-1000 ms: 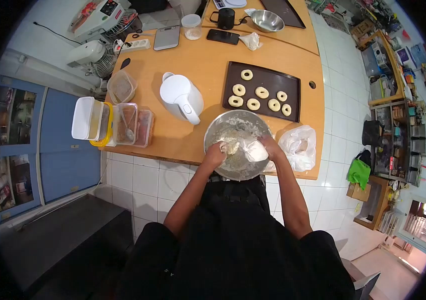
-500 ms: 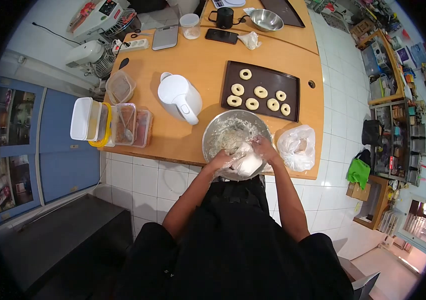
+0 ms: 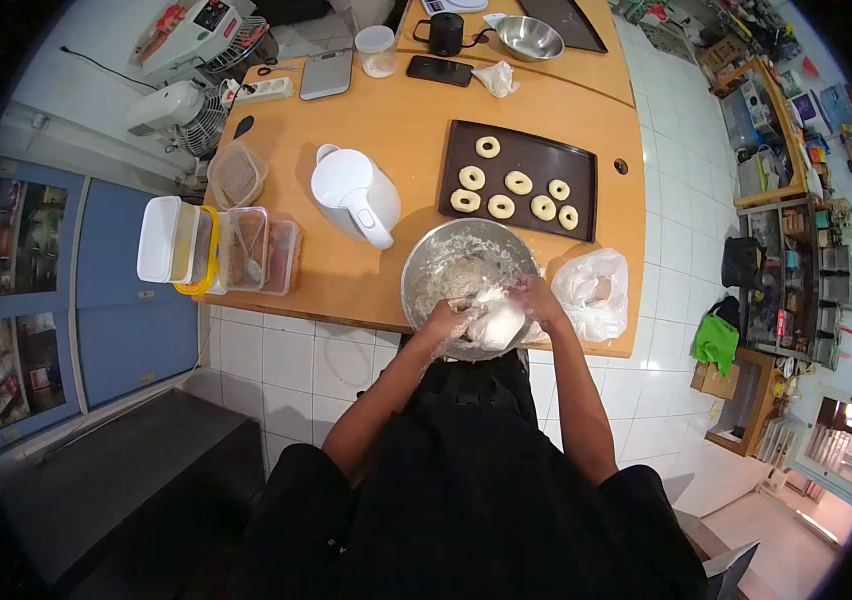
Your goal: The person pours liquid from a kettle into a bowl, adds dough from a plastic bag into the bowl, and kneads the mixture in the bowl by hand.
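Note:
A steel mixing bowl (image 3: 416,265) stands at the table's front edge, its inner wall smeared with flour and wet dough. In it lie pale sticky dough (image 3: 463,275) and a whiter, floury mass (image 3: 497,322) nearer to me. My left hand (image 3: 448,322) reaches in from the left, its fingers closed on the dough beside the white mass. From the right, my right hand (image 3: 534,298) has curled fingers at the other side of that mass; the fingertips are partly hidden and floury. Both hands are inside or over the rim.
Behind the bowl is a dark baking tray (image 3: 576,165) with several dough rings (image 3: 518,182). A plastic bag (image 3: 591,295) lies to the right. A white electric kettle (image 3: 354,195) and plastic containers (image 3: 171,240) stand left. Farther back are a phone (image 3: 439,70), a scale (image 3: 327,74) and a metal bowl (image 3: 530,38).
My hands have shifted slightly in the bowl, staying around the white mass. The whole view has moved a little; nothing else on the table has changed place.

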`<state>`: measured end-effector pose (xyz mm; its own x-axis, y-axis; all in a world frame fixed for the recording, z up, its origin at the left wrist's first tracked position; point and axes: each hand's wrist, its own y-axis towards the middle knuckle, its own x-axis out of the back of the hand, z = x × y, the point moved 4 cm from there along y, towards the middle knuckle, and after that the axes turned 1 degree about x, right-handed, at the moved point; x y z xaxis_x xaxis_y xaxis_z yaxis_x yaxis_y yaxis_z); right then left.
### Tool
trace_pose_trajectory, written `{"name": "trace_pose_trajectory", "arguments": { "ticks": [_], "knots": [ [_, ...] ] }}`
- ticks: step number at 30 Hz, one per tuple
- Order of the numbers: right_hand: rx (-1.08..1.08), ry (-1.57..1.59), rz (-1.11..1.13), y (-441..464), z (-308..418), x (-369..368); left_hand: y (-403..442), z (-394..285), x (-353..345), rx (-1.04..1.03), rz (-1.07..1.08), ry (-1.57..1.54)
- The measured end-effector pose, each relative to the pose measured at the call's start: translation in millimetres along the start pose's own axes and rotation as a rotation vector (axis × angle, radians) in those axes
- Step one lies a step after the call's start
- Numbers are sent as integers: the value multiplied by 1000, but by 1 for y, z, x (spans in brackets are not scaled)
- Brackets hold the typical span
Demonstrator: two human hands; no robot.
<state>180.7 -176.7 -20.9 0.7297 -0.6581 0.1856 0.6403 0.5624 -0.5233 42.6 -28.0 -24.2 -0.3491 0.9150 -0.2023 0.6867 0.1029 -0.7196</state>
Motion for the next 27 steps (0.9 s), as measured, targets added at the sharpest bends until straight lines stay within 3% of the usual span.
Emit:
{"name": "trace_pose_trajectory", "arguments": {
  "ticks": [10, 14, 19, 27],
  "knots": [
    [72, -120, 74, -21, -2, 12, 5, 9, -11, -241, 59, 211],
    [34, 51, 39, -37, 2, 16, -6, 17, -25, -369, 25, 102],
    [10, 140, 103, -40, -5, 26, -13, 28, -37, -289, 98, 5],
    [-8, 139, 19, -44, 4, 19, -20, 33, -41, -96, 116, -179]
  ]
}}
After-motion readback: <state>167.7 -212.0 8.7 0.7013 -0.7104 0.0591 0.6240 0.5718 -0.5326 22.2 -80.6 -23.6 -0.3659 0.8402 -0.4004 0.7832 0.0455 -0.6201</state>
